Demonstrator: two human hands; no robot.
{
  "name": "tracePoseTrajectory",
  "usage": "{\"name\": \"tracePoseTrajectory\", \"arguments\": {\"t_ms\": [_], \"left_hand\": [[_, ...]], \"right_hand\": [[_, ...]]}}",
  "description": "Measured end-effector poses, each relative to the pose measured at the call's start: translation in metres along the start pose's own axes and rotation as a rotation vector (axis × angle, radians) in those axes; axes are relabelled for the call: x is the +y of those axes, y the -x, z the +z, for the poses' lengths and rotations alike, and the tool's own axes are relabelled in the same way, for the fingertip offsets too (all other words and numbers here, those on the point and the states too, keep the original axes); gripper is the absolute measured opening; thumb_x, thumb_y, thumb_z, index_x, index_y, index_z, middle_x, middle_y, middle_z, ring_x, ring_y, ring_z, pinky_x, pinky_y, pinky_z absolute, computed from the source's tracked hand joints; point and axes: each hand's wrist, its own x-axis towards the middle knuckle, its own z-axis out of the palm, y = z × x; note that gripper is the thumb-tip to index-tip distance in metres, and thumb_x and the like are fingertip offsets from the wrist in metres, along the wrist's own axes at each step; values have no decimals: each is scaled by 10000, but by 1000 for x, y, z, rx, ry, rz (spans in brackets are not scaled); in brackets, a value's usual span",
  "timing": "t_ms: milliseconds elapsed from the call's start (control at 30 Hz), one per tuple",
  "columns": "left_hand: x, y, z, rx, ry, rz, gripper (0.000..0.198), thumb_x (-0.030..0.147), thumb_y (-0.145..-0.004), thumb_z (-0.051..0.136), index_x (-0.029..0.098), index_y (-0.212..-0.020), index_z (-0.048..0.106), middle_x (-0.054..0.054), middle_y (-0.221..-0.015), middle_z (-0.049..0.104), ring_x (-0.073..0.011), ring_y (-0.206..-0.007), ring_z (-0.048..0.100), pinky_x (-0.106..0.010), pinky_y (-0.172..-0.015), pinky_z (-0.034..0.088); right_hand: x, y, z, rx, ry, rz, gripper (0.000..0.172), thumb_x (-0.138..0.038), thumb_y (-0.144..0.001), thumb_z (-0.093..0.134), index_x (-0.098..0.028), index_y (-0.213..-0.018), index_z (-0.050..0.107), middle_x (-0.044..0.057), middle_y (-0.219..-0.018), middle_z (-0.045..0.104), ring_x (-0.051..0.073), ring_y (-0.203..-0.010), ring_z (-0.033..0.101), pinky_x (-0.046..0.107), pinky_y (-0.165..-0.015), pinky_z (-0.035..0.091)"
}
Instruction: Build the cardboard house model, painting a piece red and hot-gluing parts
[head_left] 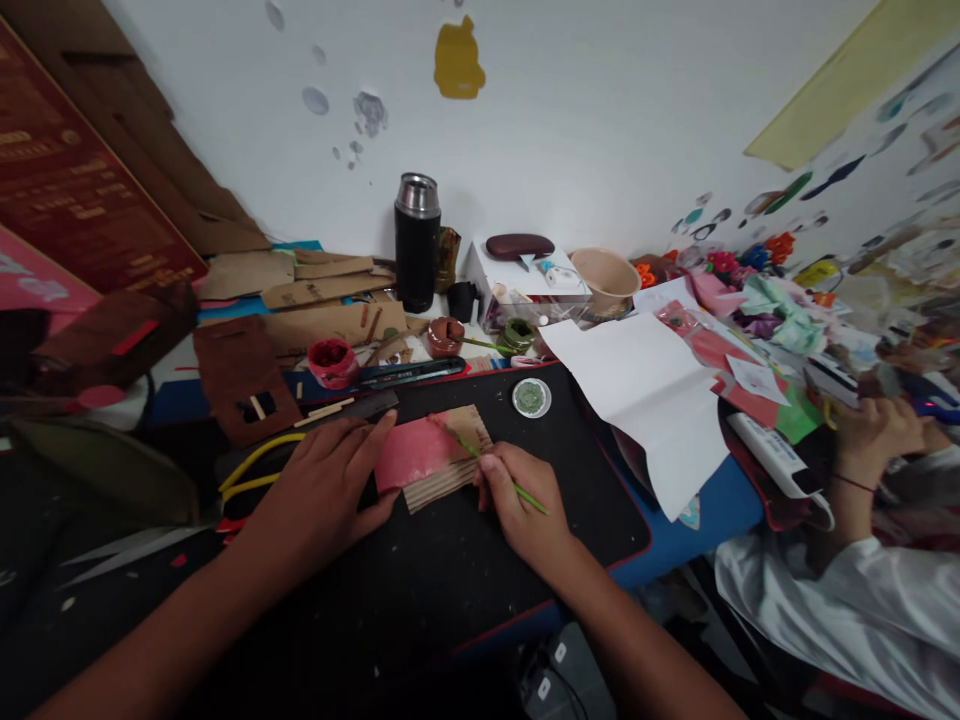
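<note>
A piece of corrugated cardboard [457, 470], partly painted red, lies on a black mat [465, 580]. My left hand [330, 490] lies flat with fingers stretched out, pressing the cardboard's left edge. My right hand [521, 505] pinches a thin green paintbrush [487, 462] whose tip touches the red painted area. A small round lid of green paint [532, 397] sits just beyond the cardboard.
A red paint pot [332, 361], a brown pot [445, 336], a black flask [417, 243], a beige bowl [606, 279] and brown cardboard pieces [315, 290] crowd the back. White paper [645, 390] lies to the right. Another person's hand [874, 435] and white sleeve are at far right.
</note>
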Motion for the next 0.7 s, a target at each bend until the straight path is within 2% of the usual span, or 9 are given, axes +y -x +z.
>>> {"name": "tracePoseTrajectory", "arguments": {"t_ms": [100, 167, 300, 433, 500, 700], "left_hand": [[-1, 1, 1, 17, 1, 4, 775, 352, -937, 647, 36, -1598, 393, -270, -1339, 697, -448, -1267, 624, -587, -1054, 498], [-1, 1, 2, 17, -3, 4, 779, 356, -937, 649, 45, -1602, 387, -265, -1334, 701, -446, -1263, 628, -588, -1052, 499], [-1, 0, 2, 2, -15, -5, 763, 360, -938, 636, 51, -1594, 397, -258, -1324, 706, -436, -1247, 637, -578, -1039, 510], [-1, 0, 2, -1, -2, -21, 743, 353, -939, 627, 50, -1585, 421, -259, -1314, 704, -430, -1246, 639, -562, -1028, 519], [-1, 0, 3, -2, 8, -28, 742, 361, -946, 622, 62, -1593, 415, -252, -1308, 707, -426, -1253, 637, -559, -1031, 518], [-2, 3, 5, 1, -9, -23, 758, 369, -957, 610, 81, -1615, 370, -243, -1341, 699, -426, -1272, 627, -570, -1056, 507]], "right_hand": [[-6, -3, 10, -64, 11, -65, 414, -349, -1124, 453, -227, -754, 590, -7, -646, 617, 150, -609, 612, 283, -657, 447], [-5, -4, 8, -80, 40, -83, 406, -338, -1120, 455, -227, -750, 582, -6, -652, 614, 150, -606, 604, 283, -651, 442], [5, -2, -12, 1, 81, -19, 430, -328, -1120, 462, -229, -715, 569, -9, -627, 596, 146, -583, 591, 277, -615, 423], [13, 2, -24, 89, 40, 59, 403, -340, -1129, 462, -225, -775, 617, -23, -602, 604, 141, -563, 598, 270, -618, 439], [12, 3, -20, 88, 16, 67, 420, -349, -1132, 457, -225, -763, 615, -23, -598, 605, 138, -558, 597, 267, -618, 441], [4, 1, -6, -28, 55, -23, 439, -361, -1127, 459, -224, -735, 601, -2, -629, 620, 149, -599, 609, 274, -637, 442]]}}
